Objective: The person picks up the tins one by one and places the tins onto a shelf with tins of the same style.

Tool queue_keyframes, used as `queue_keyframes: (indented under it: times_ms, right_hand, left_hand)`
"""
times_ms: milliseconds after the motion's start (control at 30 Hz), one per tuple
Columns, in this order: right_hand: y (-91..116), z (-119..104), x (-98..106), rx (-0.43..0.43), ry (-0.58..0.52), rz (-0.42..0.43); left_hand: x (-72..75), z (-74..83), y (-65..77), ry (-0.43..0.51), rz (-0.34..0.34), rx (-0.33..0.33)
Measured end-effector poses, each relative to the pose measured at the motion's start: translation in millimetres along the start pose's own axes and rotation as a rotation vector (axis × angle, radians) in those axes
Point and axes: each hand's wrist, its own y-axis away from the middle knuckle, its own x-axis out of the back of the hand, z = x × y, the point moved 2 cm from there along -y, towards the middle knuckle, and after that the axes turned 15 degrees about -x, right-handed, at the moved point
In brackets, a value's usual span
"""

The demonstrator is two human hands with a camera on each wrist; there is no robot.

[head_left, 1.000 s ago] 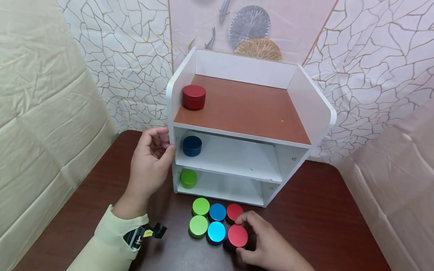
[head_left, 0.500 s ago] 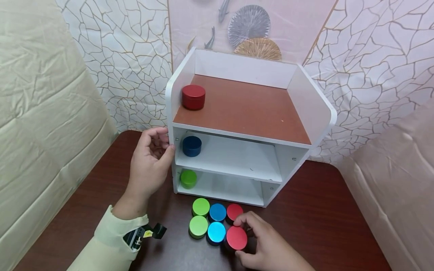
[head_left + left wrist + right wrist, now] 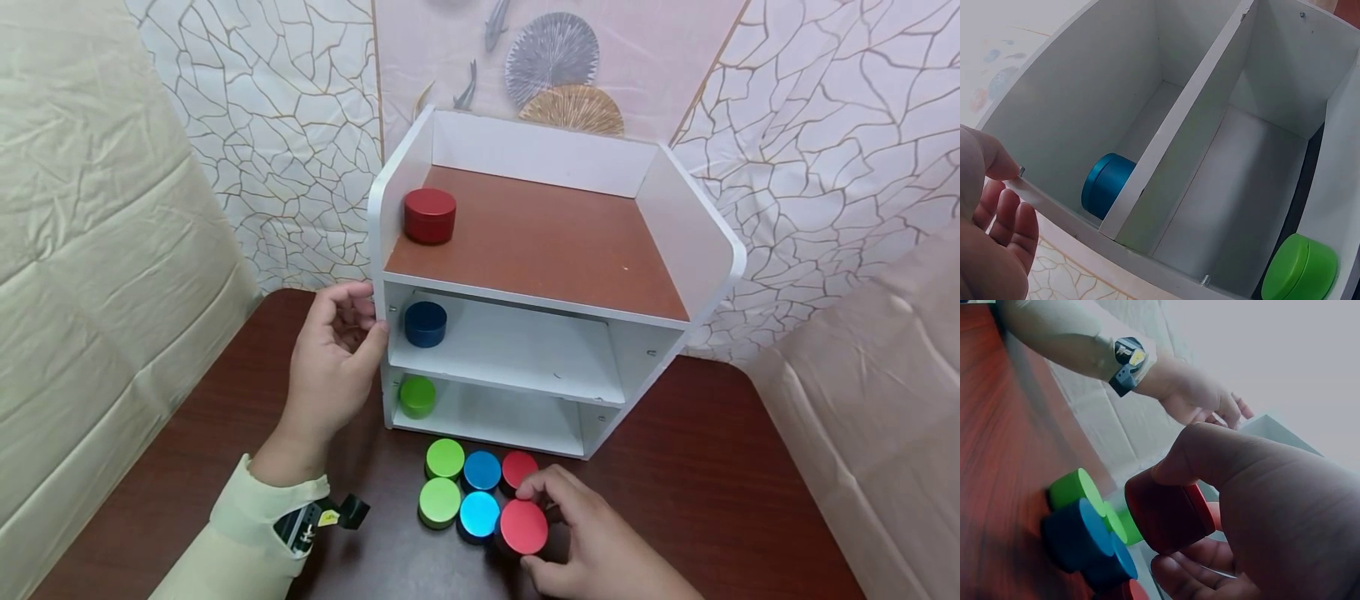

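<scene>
My right hand [image 3: 588, 537] holds a red round tin [image 3: 522, 527] between thumb and fingers. In the right wrist view this lidded red tin [image 3: 1163, 512] is tilted in the grip, fingertips under its far side. Beside it on the table stand two green tins [image 3: 439, 502], two blue tins [image 3: 478, 515] and another red tin [image 3: 519, 472]. My left hand [image 3: 330, 358] grips the front edge of the white shelf unit's [image 3: 525, 312] left side panel, fingers curled along the outer face. In the left wrist view the thumb of the left hand [image 3: 991, 231] lies at that edge.
At the shelf unit's left end, a red tin [image 3: 429, 217] sits on the brown top, a blue tin [image 3: 425, 324] on the middle shelf and a green tin [image 3: 417, 397] on the bottom one. Cloth walls [image 3: 285, 150] enclose the dark wooden table [image 3: 720, 467].
The red tin in my right hand has shifted slightly toward me and looks a little larger, raised from its spot. My left hand stays on the shelf unit; the other tins have not moved.
</scene>
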Motion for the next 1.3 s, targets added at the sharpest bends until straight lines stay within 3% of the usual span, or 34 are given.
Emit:
queue_keyframes:
  times_ms: [367,700,1300]
  right_hand:
    - [4.5,-16.9,11.1,0.074,0.017,0.054]
    - [10.1,-34.5,34.6,0.319,0.002,0.145]
    - [18.1,-70.6,78.9,0.364,-0.015,0.151]
  left_hand:
    - [-0.1,0.6,0.1,-0.008,0.001,0.004]
    - [-0.4,-0.7,0.4,-0.009,0.0,-0.006]
    - [-1.0,-5.4,2.1,-0.033,-0.005,-0.018]
